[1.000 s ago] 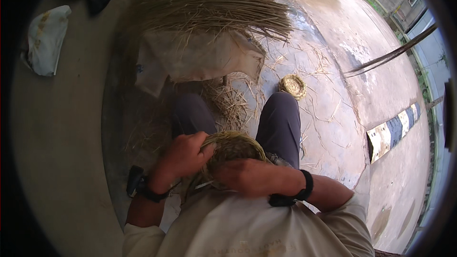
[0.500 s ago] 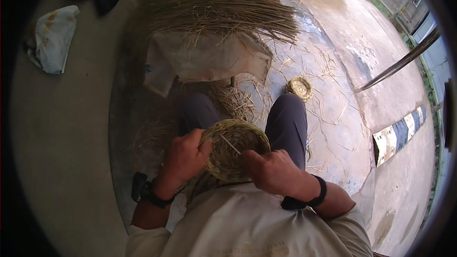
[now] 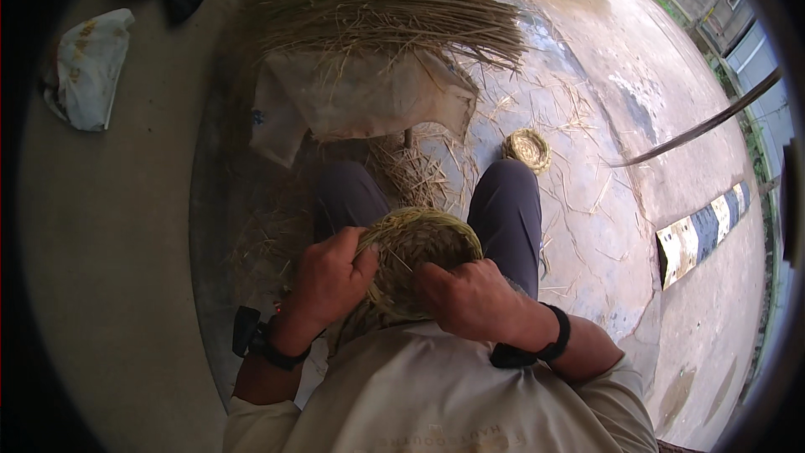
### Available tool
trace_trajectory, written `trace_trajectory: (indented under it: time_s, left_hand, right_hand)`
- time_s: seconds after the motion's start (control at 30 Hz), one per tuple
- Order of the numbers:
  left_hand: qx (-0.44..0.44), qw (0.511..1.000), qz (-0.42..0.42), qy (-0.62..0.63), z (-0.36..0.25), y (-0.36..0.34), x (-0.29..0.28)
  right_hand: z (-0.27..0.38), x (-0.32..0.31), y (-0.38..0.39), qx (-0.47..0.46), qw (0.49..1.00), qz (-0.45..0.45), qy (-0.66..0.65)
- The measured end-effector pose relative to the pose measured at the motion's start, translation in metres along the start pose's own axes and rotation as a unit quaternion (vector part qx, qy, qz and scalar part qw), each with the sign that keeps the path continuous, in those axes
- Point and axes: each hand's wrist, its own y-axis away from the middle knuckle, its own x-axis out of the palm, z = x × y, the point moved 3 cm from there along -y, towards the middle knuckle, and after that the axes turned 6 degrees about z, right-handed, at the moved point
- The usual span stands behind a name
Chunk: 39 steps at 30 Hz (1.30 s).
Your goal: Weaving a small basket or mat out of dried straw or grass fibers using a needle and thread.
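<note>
A round, bowl-shaped woven straw basket (image 3: 432, 239) rests in my lap, its mouth tilted up toward me. My left hand (image 3: 334, 275) grips its left rim, thumb on the inner side and fingers outside. Closed in a fist, my right hand (image 3: 470, 295) sits over the basket's right inner wall and near rim. A short bit of a thin pale stick (image 3: 407, 268) pokes out by its fingers; the rest is hidden in the fist.
A smaller woven basket (image 3: 528, 151) stands on the floor beyond my right knee. Ahead, a thick bundle of straw (image 3: 394, 4) lies on a cloth-draped support (image 3: 360, 101). Loose straw (image 3: 411, 176) litters the ground. Plastic bags (image 3: 92, 71) lie far left, a striped panel (image 3: 704, 231) right.
My right hand has shifted slightly left, deeper over the basket, and less of the thin pale stick shows. My left hand keeps its grip on the rim.
</note>
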Motion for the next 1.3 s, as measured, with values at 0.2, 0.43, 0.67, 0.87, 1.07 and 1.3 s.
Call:
trace_trajectory:
  time_s: [0.2,0.43,0.67,0.87,1.07,1.3]
  left_hand:
    - [0.007,0.998,-0.005,-0.066,-0.008,0.006,0.011]
    - [0.002,0.997,-0.031,-0.064,-0.005,0.005,0.016]
    - [0.075,0.990,0.000,-0.118,-0.019,-0.001,0.007]
    - [0.020,0.995,-0.024,-0.089,-0.004,-0.001,0.000]
    - [0.021,0.996,-0.026,-0.077,-0.005,-0.003,-0.004]
    - [0.045,0.993,-0.039,-0.101,-0.011,-0.008,-0.002]
  right_hand:
    - [-0.006,0.007,-0.008,0.003,0.997,-0.009,-0.071]
    - [-0.016,0.001,-0.017,0.004,0.985,0.053,-0.167]
    - [-0.020,0.002,-0.029,-0.109,0.973,-0.054,-0.197]
    - [-0.013,-0.022,-0.007,0.131,0.856,0.041,-0.498]
    - [-0.024,-0.010,0.009,0.164,0.854,0.039,-0.493]
    - [-0.024,0.007,0.000,0.058,0.939,-0.013,-0.339]
